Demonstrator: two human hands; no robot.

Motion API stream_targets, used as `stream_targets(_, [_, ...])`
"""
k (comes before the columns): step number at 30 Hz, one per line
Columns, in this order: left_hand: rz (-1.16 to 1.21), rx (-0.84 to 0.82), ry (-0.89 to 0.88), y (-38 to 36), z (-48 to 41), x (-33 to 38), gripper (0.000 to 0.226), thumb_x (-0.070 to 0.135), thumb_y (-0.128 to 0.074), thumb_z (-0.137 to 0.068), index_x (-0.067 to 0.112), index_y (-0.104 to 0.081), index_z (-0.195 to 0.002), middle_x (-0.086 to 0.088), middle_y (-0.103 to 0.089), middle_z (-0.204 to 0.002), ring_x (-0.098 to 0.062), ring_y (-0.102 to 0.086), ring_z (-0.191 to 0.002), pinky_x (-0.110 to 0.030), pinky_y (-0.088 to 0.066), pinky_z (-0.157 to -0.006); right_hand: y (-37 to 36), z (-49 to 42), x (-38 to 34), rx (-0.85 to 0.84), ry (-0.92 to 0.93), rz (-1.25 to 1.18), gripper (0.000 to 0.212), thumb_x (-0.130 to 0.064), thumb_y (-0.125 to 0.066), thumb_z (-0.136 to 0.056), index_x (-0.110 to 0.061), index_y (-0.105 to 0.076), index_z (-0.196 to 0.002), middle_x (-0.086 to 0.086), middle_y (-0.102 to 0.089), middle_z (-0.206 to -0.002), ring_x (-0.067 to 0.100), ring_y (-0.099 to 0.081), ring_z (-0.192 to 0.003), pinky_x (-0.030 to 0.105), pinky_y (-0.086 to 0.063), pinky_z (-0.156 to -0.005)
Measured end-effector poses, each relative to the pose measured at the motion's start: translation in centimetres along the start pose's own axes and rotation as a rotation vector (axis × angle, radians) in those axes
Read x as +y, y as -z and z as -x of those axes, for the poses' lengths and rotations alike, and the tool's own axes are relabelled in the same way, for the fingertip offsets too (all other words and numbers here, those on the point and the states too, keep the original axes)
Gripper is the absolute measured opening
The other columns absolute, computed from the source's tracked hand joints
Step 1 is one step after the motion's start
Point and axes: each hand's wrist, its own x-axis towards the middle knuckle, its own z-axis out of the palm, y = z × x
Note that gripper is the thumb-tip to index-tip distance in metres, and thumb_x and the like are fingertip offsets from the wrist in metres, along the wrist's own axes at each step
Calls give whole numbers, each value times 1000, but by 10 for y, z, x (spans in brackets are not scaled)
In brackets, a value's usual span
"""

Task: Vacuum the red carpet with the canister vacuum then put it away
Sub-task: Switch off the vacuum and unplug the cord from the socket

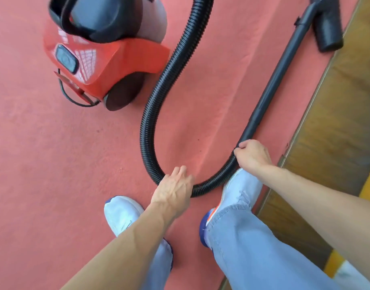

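One canister vacuum [100, 51], red with a black top and a black carrying handle, stands at your 11 o'clock on the red carpet [33, 164], which fills all the left and middle of the view. A thin black cord [68, 97] makes a small loop at the lower left corner of the machine, near its dark wheel [121, 97]. At 7 o'clock your left shoe [121, 214], a white one, stands flat on the carpet. Just right of it, at 6 o'clock, your left hand [173, 191] is stretched forward with palm down and the fingers almost straight. It lies over the lowest bend of the hose [157, 97] and is not closed around it; if the palm really touches, I cannot tell. The black ribbed hose comes from 12 o'clock, passes beside the vacuum and makes a wide U on the carpet. Your right shoe [242, 189] stands at 5 o'clock with its toe just beside the hose, under a blue jeans leg [253, 248]. At 4 o'clock your right hand [253, 155] is clenched around the end of the hose, where it joins the rigid black wand [274, 80]. The wand lies on the carpet and runs toward 1 o'clock, to a black nozzle [328, 28] near the top edge. A wooden floor [337, 122] borders the carpet at 3 o'clock.
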Motion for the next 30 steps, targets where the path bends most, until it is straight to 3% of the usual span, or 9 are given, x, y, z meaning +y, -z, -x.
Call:
stream_targets(3, [63, -48, 26, 64, 24, -9, 28, 5, -43, -94, 9, -60, -116, -7, -52, -122, -24, -52, -114, -34, -47, -87, 44, 40, -30, -61, 137, 177, 32, -16, -47, -89, -10, -68, -114, 13, -65, -120, 34, -61, -107, 39, -51, -93])
stream_targets(6, [58, -57, 51, 142, 61, -22, 20, 6, -45, -93, 6, -63, -101, -12, -67, -108, -30, -62, -91, -36, -46, -72, 97, 90, -72, -67, 246, 242, 29, -15, -47, -88, -11, -71, -103, 12, -70, -110, 33, -65, -98, 36, -53, -87])
stream_targets(8, [46, -28, 61, 197, 97, -29, 19, 8, -45, -92, 5, -64, -97, -14, -69, -100, -35, -65, -89, -36, -45, -66, 136, 130, -100, -58, 316, 288, 30, -17, -46, -89, -16, -71, -106, 11, -70, -113, 31, -63, -103, 31, -49, -89])
stream_targets(10, [72, 43, 71, 253, 142, -34, 17, 10, -46, -91, 4, -62, -93, -15, -69, -96, -38, -66, -91, -39, -50, -69, 177, 178, -128, -42, 388, 355, 33, -19, -45, -90, -18, -68, -113, 10, -67, -118, 30, -61, -109, 30, -46, -90])
stream_targets(13, [153, 141, 130, 332, 225, -39, 24, 14, -46, -91, 6, -66, -101, -14, -69, -100, -37, -64, -96, -41, -54, -79, 236, 259, -167, 13, 484, 440, 30, -18, -44, -88, -16, -69, -106, 11, -67, -115, 33, -61, -106, 38, -50, -92])
stream_targets(16, [215, 227, 210, 391, 307, -46, 26, 15, -45, -91, 9, -67, -103, -14, -70, -101, -37, -64, -95, -39, -52, -77, 280, 340, -204, 73, 594, 477, 30, -18, -42, -90, -14, -67, -107, 10, -65, -116, 33, -60, -106, 39, -49, -92])
stream_targets(23, [391, 376, 333, 459, 462, -31, 26, 18, -46, -89, 11, -68, -100, -12, -71, -99, -35, -65, -91, -42, -55, -80, 331, 493, -268, 94, 726, 503, 29, -18, -42, -91, -12, -65, -108, 10, -64, -116, 32, -60, -106, 40, -50, -88])
stream_targets(27, [368, 359, 330, 470, 525, -5, 26, 18, -46, -89, 11, -68, -101, -9, -71, -101, -33, -66, -92, -40, -56, -78, 343, 558, -282, 110, 816, 573, 32, -17, -41, -92, -8, -66, -110, 14, -64, -116, 34, -61, -107, 39, -50, -87])
stream_targets(30, [314, 430, 351, 480, 565, 4, 27, 19, -45, -92, 10, -67, -103, -8, -71, -99, -32, -65, -93, -36, -53, -74, 345, 593, -289, 119, 878, 622, 29, -18, -41, -92, -7, -67, -101, 14, -67, -111, 34, -63, -101, 38, -50, -81])
